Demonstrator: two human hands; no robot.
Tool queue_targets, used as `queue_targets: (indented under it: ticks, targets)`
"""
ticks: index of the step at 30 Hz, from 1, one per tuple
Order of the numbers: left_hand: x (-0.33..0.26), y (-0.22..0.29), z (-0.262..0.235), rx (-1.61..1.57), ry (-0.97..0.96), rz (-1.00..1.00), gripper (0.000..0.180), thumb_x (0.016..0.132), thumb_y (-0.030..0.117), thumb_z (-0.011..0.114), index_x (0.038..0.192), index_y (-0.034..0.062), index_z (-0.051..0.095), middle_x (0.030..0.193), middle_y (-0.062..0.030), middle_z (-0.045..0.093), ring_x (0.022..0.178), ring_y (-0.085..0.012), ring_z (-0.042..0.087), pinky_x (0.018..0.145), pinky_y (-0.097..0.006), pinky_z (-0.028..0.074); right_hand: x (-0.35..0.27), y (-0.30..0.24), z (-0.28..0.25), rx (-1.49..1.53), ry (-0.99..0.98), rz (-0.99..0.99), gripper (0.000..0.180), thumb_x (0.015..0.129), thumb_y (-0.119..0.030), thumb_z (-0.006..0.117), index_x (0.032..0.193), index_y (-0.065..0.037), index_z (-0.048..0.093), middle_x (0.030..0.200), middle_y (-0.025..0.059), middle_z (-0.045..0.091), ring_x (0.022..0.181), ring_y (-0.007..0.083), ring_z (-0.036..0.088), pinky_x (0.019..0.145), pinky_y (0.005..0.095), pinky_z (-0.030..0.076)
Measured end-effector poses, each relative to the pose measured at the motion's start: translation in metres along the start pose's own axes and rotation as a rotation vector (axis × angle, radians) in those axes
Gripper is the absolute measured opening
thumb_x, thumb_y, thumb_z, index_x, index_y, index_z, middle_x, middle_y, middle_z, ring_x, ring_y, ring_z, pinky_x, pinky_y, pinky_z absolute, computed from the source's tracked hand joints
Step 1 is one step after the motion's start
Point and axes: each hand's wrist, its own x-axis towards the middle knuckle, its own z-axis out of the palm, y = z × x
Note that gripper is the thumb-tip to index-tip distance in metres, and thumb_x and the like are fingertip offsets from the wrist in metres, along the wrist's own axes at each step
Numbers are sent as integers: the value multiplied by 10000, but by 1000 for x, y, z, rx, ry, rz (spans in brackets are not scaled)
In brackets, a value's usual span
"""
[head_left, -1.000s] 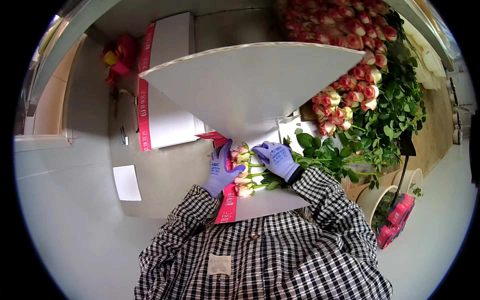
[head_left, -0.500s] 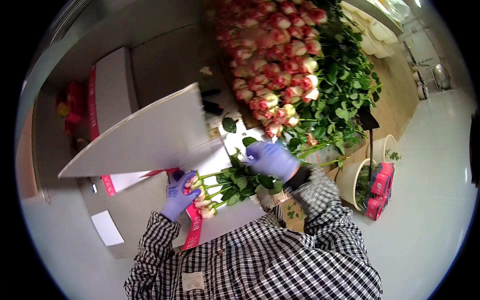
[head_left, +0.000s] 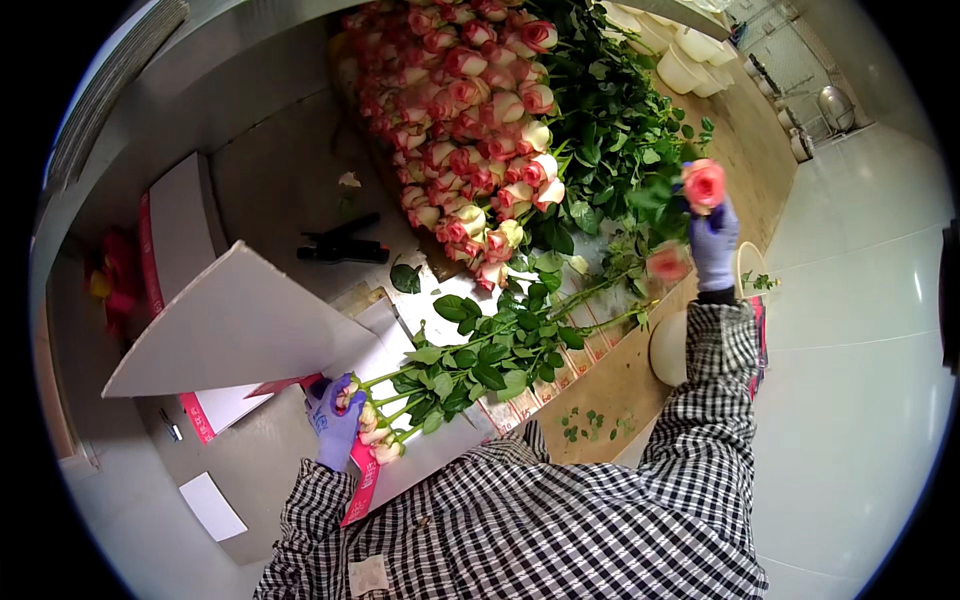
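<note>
Pressing only lightly should suit the pale roses against the left hand, its closure unclear, and the pink rose clamped in the right hand.

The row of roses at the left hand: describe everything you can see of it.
The row of roses has pale cream blooms tinged pink, set side by side, with green stems and dark green leaves running right and away from the person. It lies on a pale sheet, its blooms near that sheet's red edge strip. The purple-gloved left hand touches the far blooms and partly hides them, so their count is unclear.
</note>
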Motion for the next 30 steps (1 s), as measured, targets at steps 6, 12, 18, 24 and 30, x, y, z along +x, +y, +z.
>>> queue_targets:
  ticks: [6,12,18,24,30]
  targets:
    - [0,-5,2,-294,-48,-23,388,766,363,700,1099,175,636,819,-3,605,866,-204,571,866,-371,424,-2,-60,56,34,-542,110,465,845,52,552,1289,-88,543,1188,66,621,923,99,596,815,239,482]
    - [-1,3,0,13,89,117,423,771,391,700,1124,169,626,756,26,582,806,-175,568,903,-377,399,-8,-25,33,-398,-724,221,365,852,-87,625,1209,-158,599,1083,56,657,946,180,650,853,317,517]
    - [-7,10,-2,24,82,46,407,768,371,696,1116,169,638,826,-6,603,803,-202,575,895,-393,403,-101,89,83,-1008,-1162,109,375,868,-135,559,1237,-201,564,1171,71,607,987,277,636,840,409,516]
    - [-11,13,-2,81,194,154,381,739,326,705,1085,175,653,857,-32,604,827,-208,570,853,-377,422,-86,123,74,-1120,-1045,-15,283,806,-132,634,1086,-152,596,1107,83,603,971,262,634,802,366,528]
    - [-2,9,4,128,138,49,445,709,409,719,1086,181,656,892,-47,620,888,-250,571,859,-420,424,22,-13,-24,-943,-274,-503,433,748,-32,604,1172,-122,594,1106,94,621,907,303,630,774,386,517]
